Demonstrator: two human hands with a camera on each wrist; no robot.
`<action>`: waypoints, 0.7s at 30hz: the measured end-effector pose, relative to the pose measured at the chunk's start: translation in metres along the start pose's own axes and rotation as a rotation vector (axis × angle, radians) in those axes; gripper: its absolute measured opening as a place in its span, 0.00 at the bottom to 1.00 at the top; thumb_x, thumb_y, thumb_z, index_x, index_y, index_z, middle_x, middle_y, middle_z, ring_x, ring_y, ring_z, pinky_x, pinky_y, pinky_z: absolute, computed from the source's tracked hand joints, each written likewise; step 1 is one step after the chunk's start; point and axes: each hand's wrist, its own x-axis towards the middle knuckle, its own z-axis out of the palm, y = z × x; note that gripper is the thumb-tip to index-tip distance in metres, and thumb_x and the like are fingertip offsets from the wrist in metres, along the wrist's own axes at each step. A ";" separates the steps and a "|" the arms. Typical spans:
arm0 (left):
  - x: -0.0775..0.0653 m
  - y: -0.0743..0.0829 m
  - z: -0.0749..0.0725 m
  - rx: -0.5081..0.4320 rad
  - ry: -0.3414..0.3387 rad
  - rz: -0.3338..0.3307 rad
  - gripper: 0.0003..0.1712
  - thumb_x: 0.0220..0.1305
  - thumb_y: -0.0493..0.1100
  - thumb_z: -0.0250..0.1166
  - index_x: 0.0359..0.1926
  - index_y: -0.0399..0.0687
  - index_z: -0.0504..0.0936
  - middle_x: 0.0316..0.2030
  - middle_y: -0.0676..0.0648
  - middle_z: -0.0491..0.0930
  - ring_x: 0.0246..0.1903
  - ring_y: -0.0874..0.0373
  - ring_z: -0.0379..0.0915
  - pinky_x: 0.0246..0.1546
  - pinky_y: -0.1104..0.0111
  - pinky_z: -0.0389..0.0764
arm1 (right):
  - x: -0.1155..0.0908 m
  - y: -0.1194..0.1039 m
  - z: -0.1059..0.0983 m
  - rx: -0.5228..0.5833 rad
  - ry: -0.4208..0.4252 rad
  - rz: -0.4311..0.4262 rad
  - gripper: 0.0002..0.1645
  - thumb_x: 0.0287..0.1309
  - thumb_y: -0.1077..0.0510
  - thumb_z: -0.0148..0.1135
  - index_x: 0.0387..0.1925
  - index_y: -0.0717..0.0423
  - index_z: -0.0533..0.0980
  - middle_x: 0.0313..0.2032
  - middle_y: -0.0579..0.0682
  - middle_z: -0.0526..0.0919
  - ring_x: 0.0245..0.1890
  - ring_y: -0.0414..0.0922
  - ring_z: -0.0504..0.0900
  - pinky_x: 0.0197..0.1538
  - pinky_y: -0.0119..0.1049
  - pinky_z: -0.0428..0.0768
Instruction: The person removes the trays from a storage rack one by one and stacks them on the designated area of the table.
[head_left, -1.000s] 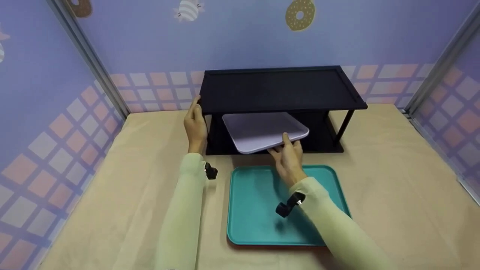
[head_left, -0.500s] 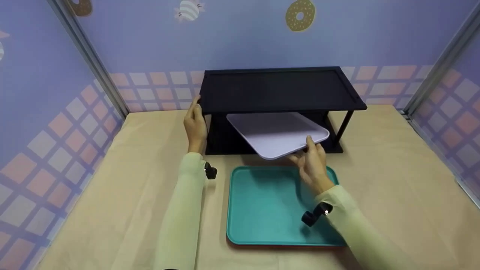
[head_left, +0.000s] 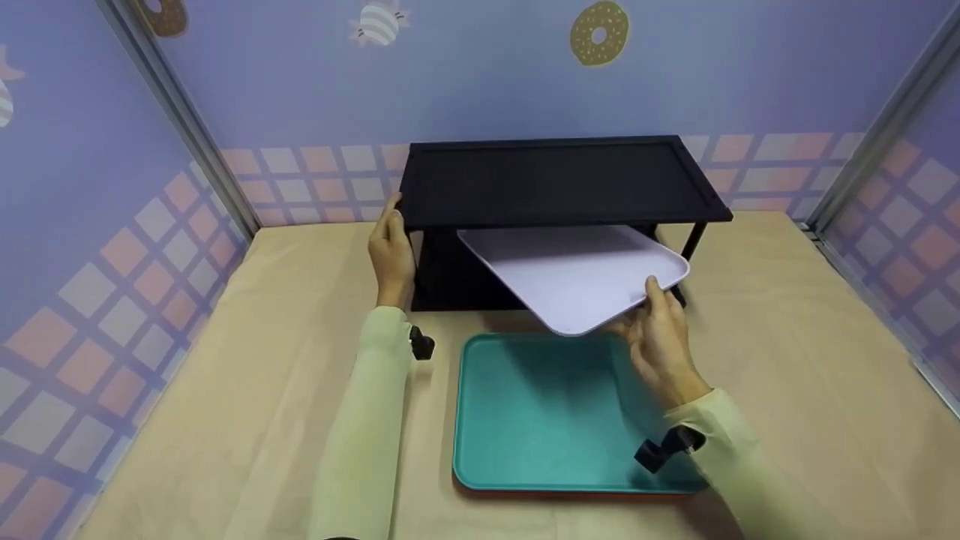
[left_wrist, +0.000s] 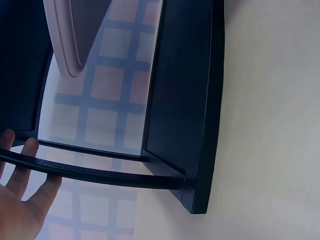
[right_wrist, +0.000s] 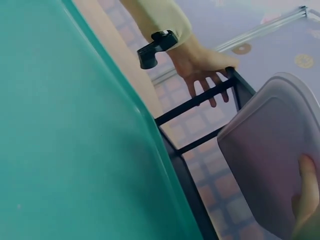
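Observation:
A black two-level rack [head_left: 562, 180] stands at the back of the cloth-covered table. My left hand [head_left: 392, 259] grips its left end by the upper shelf; in the left wrist view the fingers [left_wrist: 47, 192] lie around a black post. Between the shelves, a lavender tray [head_left: 577, 274] sticks out toward me at an angle, its rear part hidden under the upper shelf. My right hand [head_left: 664, 345] pinches its front right edge, thumb on top and fingers beneath. The right wrist view shows the tray's underside, with the fingers partly out of frame.
A teal tray [head_left: 540, 420] lies on the table in front of the rack, with a reddish-orange edge [head_left: 585, 495] showing beneath its front rim. Patterned wall panels [head_left: 480, 82] enclose the table at the back and both sides.
My right hand has drawn the lavender tray rightward and toward me, so more of it shows outside the rack, turned further. The left hand stays on the rack.

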 end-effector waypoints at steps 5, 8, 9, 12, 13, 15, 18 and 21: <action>0.000 0.001 0.000 0.021 0.004 0.000 0.25 0.83 0.46 0.43 0.72 0.49 0.74 0.26 0.45 0.69 0.13 0.68 0.46 0.24 0.70 0.57 | -0.005 -0.008 -0.010 -0.030 0.005 -0.007 0.21 0.82 0.47 0.37 0.64 0.54 0.61 0.42 0.47 0.80 0.32 0.41 0.84 0.33 0.37 0.83; 0.002 -0.003 0.000 0.031 0.008 0.004 0.25 0.83 0.48 0.42 0.72 0.50 0.74 0.39 0.47 0.82 0.15 0.66 0.46 0.28 0.68 0.60 | -0.006 -0.011 -0.017 -0.032 0.009 -0.003 0.20 0.82 0.47 0.37 0.64 0.53 0.60 0.42 0.46 0.80 0.33 0.40 0.84 0.34 0.37 0.83; 0.002 -0.003 0.000 0.033 0.005 0.005 0.26 0.83 0.48 0.42 0.72 0.49 0.74 0.51 0.45 0.83 0.15 0.65 0.46 0.31 0.68 0.61 | -0.007 -0.012 -0.020 -0.033 0.012 -0.001 0.20 0.82 0.47 0.37 0.64 0.52 0.60 0.42 0.46 0.80 0.33 0.40 0.84 0.35 0.37 0.83; 0.002 -0.003 -0.001 0.037 -0.007 0.002 0.26 0.84 0.49 0.41 0.73 0.50 0.73 0.73 0.49 0.68 0.19 0.67 0.52 0.42 0.70 0.65 | -0.008 -0.014 -0.027 -0.051 0.023 0.005 0.20 0.82 0.46 0.37 0.63 0.52 0.60 0.40 0.45 0.81 0.33 0.39 0.84 0.37 0.36 0.83; 0.002 -0.003 -0.001 0.041 -0.009 0.004 0.26 0.84 0.49 0.41 0.73 0.50 0.72 0.74 0.48 0.68 0.19 0.66 0.52 0.42 0.69 0.65 | -0.009 -0.015 -0.029 -0.056 0.026 0.005 0.20 0.82 0.46 0.37 0.62 0.53 0.61 0.40 0.44 0.81 0.33 0.39 0.84 0.37 0.36 0.83; 0.002 -0.004 -0.001 0.045 -0.005 0.005 0.26 0.84 0.48 0.41 0.73 0.49 0.72 0.73 0.48 0.69 0.20 0.66 0.52 0.41 0.70 0.65 | -0.010 -0.018 -0.033 -0.065 0.031 0.005 0.20 0.82 0.45 0.37 0.61 0.53 0.61 0.39 0.44 0.81 0.34 0.38 0.83 0.37 0.35 0.82; 0.002 -0.004 -0.001 0.041 0.004 0.002 0.26 0.83 0.48 0.41 0.73 0.50 0.73 0.66 0.42 0.76 0.17 0.68 0.50 0.31 0.71 0.62 | -0.011 -0.024 -0.038 -0.080 0.039 0.006 0.21 0.81 0.44 0.38 0.61 0.52 0.62 0.40 0.43 0.80 0.36 0.37 0.81 0.37 0.33 0.80; 0.002 -0.004 -0.001 0.033 -0.001 -0.004 0.26 0.83 0.48 0.41 0.73 0.52 0.73 0.55 0.36 0.79 0.15 0.66 0.46 0.25 0.70 0.58 | -0.014 -0.032 -0.044 -0.069 0.027 0.010 0.25 0.80 0.42 0.40 0.66 0.53 0.60 0.46 0.43 0.78 0.42 0.36 0.80 0.42 0.32 0.80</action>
